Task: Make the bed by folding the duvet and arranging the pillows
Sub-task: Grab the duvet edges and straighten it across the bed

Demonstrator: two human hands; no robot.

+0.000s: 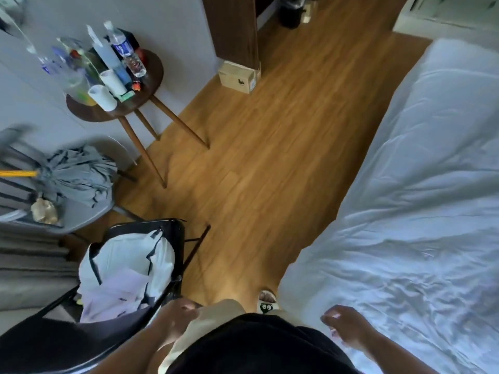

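A white, wrinkled duvet [421, 211] covers the bed along the right side of the head view and hangs over its near edge. No pillow shows in this frame. My right hand [344, 326] hangs beside the bed's edge with loosely curled fingers and holds nothing. My left hand [178, 317] hangs at my left hip, fingers loosely curled, also holding nothing. I stand on the wooden floor next to the bed, one slippered foot [267, 302] ahead of me.
A black folding chair [162, 233] with a white bag stands close on my left. Further left are a grey chair [81, 214] with an umbrella and a round side table [151, 85] crowded with bottles. A cardboard box [237, 76] sits by a wooden post. Wooden floor [256, 157] runs ahead.
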